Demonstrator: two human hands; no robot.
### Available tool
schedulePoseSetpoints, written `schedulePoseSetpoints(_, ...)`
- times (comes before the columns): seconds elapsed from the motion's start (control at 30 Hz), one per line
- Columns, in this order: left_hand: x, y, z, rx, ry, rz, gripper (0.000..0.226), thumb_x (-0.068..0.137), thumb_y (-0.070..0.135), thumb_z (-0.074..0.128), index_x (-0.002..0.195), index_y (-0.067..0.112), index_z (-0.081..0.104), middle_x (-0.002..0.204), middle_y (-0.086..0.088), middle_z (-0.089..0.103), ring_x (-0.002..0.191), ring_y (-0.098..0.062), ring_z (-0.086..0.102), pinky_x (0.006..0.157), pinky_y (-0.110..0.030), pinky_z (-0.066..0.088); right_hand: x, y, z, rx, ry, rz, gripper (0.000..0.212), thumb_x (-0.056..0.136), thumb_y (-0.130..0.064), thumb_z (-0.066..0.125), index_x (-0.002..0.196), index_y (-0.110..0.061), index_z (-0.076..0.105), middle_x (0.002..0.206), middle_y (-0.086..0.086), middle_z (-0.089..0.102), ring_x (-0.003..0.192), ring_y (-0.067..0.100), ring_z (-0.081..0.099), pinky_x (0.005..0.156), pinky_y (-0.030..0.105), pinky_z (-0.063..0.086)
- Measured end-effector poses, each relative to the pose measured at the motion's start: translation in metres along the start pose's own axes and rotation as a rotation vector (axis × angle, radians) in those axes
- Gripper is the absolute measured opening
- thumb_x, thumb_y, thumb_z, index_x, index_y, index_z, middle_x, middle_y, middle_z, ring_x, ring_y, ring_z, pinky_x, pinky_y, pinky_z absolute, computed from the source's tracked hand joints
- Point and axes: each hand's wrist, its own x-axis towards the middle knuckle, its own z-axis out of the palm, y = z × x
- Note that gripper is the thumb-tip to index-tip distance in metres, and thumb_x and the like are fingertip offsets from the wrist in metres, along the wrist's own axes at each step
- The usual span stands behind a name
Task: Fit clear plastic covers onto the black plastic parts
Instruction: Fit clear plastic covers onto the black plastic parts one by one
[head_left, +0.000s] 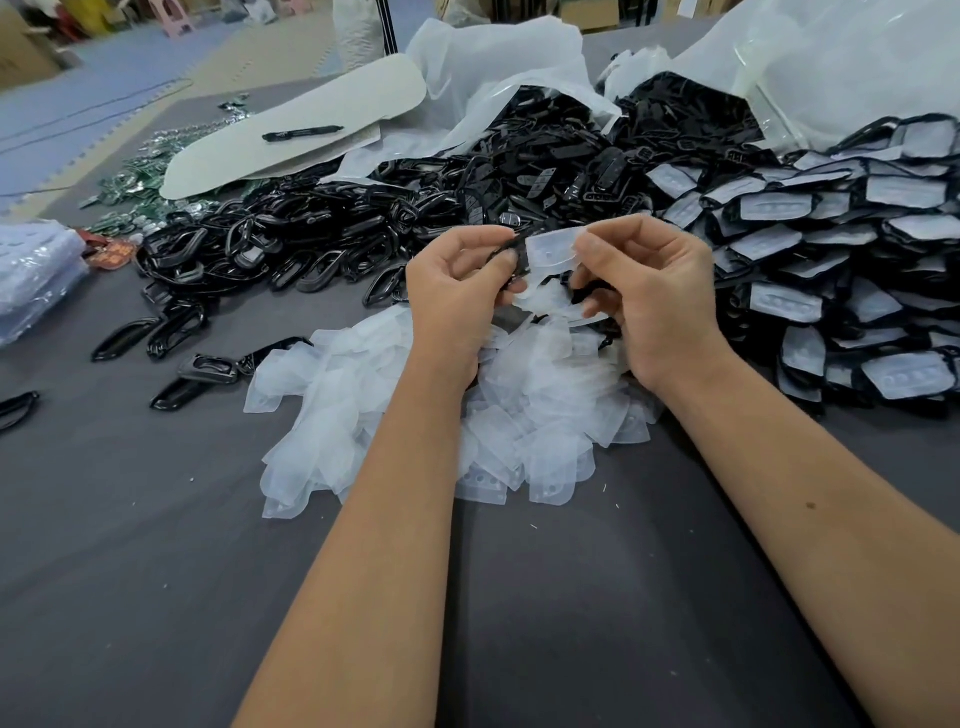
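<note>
1. Nearest to me lies the loose heap of clear covers (447, 415) on the grey table (156, 597), directly under my wrists. If the piece slips, I think it can fall there and be lost among them.
2. My left hand (457, 280) pinches the black part (511, 248); my right hand (644, 291) pinches the clear cover (551, 249) — both held between them, above the heap. The thin cover may bend or seat crooked.
3. Further right, the finished pile (831, 249).
</note>
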Motion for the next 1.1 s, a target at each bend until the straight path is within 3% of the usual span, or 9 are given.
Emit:
schedulePoseSetpoints(0.1,0.002,0.001,-0.003,-0.066,0.116,0.026,0.016,0.092,-0.008,0.067,0.099,0.006,0.072,0.081,-0.009,0.076,0.065,-0.021,0.071,0.059,-0.023,0.054,0.004,0.003,-0.003,-0.078,0.183,-0.045,0.008,0.094,0.0,0.073,0.1,-0.006,0.073,0.081,0.007,0.073,0.069,0.017,0.073,0.058,0.027,0.059)
schedulePoseSetpoints(0.17,0.003,0.001,-0.004,-0.105,0.171,0.015,0.015,0.093,-0.007,0.068,0.1,0.006,0.072,0.081,-0.008,0.076,0.066,-0.021,0.071,0.06,-0.023,0.053,0.005,0.004,-0.004,-0.1,0.19,-0.057,0.026,0.097,0.003,0.067,0.12,-0.007,0.066,0.103,0.012,0.075,0.091,0.019,0.078,0.073,0.032,0.064)
schedulePoseSetpoints(0.23,0.003,0.002,-0.003,-0.133,0.197,0.004,0.015,0.093,-0.006,0.069,0.101,0.006,0.072,0.08,-0.006,0.075,0.066,-0.021,0.07,0.06,-0.022,0.053,0.003,0.005,-0.004,-0.304,0.139,-0.136,0.032,0.097,0.001,0.068,0.128,-0.007,0.062,0.114,0.01,0.072,0.1,0.016,0.076,0.078,0.034,0.065)
schedulePoseSetpoints(0.37,0.003,0.006,-0.004,-0.214,0.212,-0.006,0.014,0.094,-0.004,0.069,0.101,0.007,0.072,0.075,-0.002,0.073,0.064,-0.016,0.068,0.06,-0.022,0.053,-0.006,0.006,0.003,-0.946,-0.14,-0.455,0.019,0.094,-0.021,0.076,0.111,-0.013,0.077,0.106,-0.002,0.076,0.103,0.017,0.063,0.089,0.043,0.056)
schedulePoseSetpoints(0.53,0.006,0.018,-0.012,-0.426,0.216,-0.07,0.016,0.094,-0.007,0.066,0.099,0.008,0.071,0.072,-0.001,0.068,0.063,-0.018,0.066,0.054,-0.018,0.05,-0.018,0.009,0.028,-1.347,-0.56,-0.421,0.046,0.1,-0.044,0.063,0.143,-0.029,0.06,0.133,-0.012,0.067,0.132,0.019,0.045,0.106,0.045,0.028)
schedulePoseSetpoints(0.7,0.007,0.023,-0.017,-0.545,0.257,-0.131,0.018,0.094,-0.009,0.065,0.098,0.008,0.071,0.079,-0.006,0.064,0.059,-0.016,0.067,0.052,-0.016,0.05,-0.02,0.012,0.028,-1.16,-0.464,-0.427,0.031,0.091,-0.03,0.08,0.121,-0.028,0.073,0.098,-0.015,0.074,0.105,0.014,0.061,0.101,0.04,0.03)
schedulePoseSetpoints(0.8,0.006,0.024,-0.016,-0.579,0.277,-0.152,0.018,0.094,-0.009,0.064,0.097,0.007,0.071,0.076,-0.005,0.064,0.058,-0.016,0.066,0.052,-0.016,0.049,-0.02,0.014,0.027,-1.065,-0.426,-0.463,0.021,0.088,-0.016,0.081,0.109,-0.02,0.079,0.091,-0.01,0.077,0.095,0.014,0.068,0.101,0.044,0.044)
schedulePoseSetpoints(0.9,0.007,0.025,-0.017,-0.588,0.286,-0.159,0.018,0.094,-0.01,0.064,0.097,0.007,0.071,0.074,-0.004,0.064,0.057,-0.016,0.066,0.052,-0.016,0.049,-0.02,0.012,0.026,-0.83,-0.262,-0.512,0.017,0.089,-0.001,0.076,0.103,-0.009,0.08,0.087,-0.001,0.077,0.082,0.013,0.07,0.086,0.033,0.056)
schedulePoseSetpoints(1.1,0.006,0.02,-0.015,-0.478,0.241,-0.145,0.018,0.093,-0.007,0.066,0.098,0.009,0.072,0.076,-0.003,0.066,0.063,-0.018,0.066,0.054,-0.018,0.05,-0.012,-0.001,0.016,-0.142,-0.074,-0.164,0.018,0.091,0.006,0.07,0.106,-0.003,0.075,0.083,0.009,0.073,0.075,0.02,0.07,0.07,0.03,0.059)
